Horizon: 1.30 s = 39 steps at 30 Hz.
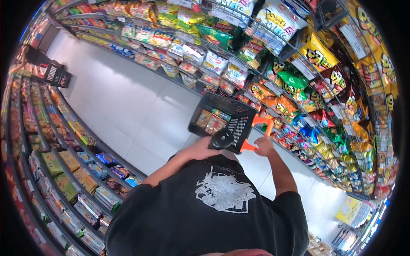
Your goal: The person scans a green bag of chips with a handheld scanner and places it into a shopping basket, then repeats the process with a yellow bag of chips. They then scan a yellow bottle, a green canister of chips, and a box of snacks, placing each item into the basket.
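In the middle of the head view is a black shopping basket [213, 102] with an orange handle [270, 127]. Several small packages [213, 122] lie inside it. My right hand [265, 146] is closed on the orange handle at the basket's right side. At the basket's near edge, my left hand [208, 149] is wrapped round a black rounded object [222, 139], whose lower part is hidden by the hand.
Shelves of bagged snacks [215, 62] run along the top and right. Shelves of boxed goods [68, 160] curve along the left. Pale floor tiles [141, 100] lie between them. Another person's arm [19, 62] and dark basket [57, 75] are at the far left.
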Tool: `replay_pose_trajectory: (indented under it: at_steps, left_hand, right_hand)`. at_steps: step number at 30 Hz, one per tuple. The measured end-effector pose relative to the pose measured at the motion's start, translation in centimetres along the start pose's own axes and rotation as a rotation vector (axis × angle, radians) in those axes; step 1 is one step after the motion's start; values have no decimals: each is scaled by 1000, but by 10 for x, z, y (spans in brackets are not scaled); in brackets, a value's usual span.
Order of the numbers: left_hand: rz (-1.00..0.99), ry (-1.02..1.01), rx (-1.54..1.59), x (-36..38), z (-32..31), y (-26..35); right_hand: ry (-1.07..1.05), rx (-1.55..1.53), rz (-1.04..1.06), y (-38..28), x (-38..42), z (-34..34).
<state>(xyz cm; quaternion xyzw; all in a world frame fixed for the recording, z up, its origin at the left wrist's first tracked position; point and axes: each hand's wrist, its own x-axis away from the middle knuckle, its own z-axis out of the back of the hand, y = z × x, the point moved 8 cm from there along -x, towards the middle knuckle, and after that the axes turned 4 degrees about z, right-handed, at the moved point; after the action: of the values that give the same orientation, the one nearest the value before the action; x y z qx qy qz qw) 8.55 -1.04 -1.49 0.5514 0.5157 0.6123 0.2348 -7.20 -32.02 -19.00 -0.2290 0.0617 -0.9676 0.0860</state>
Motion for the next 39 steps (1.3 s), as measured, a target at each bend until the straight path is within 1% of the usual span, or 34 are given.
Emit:
replay_pose_trajectory:
  at_steps: [1, 2, 3, 4, 5, 7, 9, 10, 12, 15, 16, 17, 20, 24, 27, 31, 34, 36, 39]
  left_hand:
    - [-23, -2, 3, -1, 1, -1]
    - [-47, 0, 7, -1, 1, 0]
    - [-151, 19, 37, 4, 2, 17]
    - [-150, 38, 45, 9, 4, 21]
    - [-148, 61, 50, 16, 9, 24]
    - [-107, 100, 64, 29, 21, 21]
    - [-23, 133, 88, 41, 34, 6]
    - [-14, 175, 103, 46, 40, 2]
    - [18, 235, 123, 57, 50, -8]
    - [-23, 323, 210, 68, 61, -19]
    - [-26, 324, 207, 71, 62, -23]
    - [-30, 328, 204, 74, 65, -26]
    - [-38, 349, 228, 77, 68, -28]
    - [-30, 382, 241, 81, 70, -28]
    - [-9, 396, 239, 80, 73, -29]
    - [6, 384, 152, 77, 71, -15]
    - [37, 378, 116, 76, 67, -12]
    - [55, 377, 102, 75, 64, -13]
    - [25, 353, 88, 73, 59, -16]
  right_hand:
    - [-35, 93, 68, 0, -3, 15]
    - [-54, 118, 99, 1, -5, 20]
    - [-69, 146, 133, 4, -8, 27]
    - [-77, 177, 170, 5, -12, 34]
    - [-203, 256, 190, 9, -18, 24]
    - [-380, 275, 152, 2, -34, 0]
    - [-426, 308, 199, -11, -44, -2]
    - [-448, 323, 222, -20, -49, 0]
    - [-483, 286, 188, -26, -46, 17]
    - [-368, 266, 231, -40, -56, 27]
    - [-340, 259, 240, -48, -60, 37]
    - [-429, 290, 208, -52, -66, 40]
    - [-420, 242, 224, -60, -92, 22]
    - [-337, 190, 180, -80, -127, 41]
    - [-313, 188, 206, -95, -148, 67]
    - [-272, 209, 197, -116, -176, 84]
    - [-223, 205, 208, -131, -200, 90]
    - [-231, 185, 213, -143, -213, 90]
    - [-246, 157, 205, -163, -222, 85]
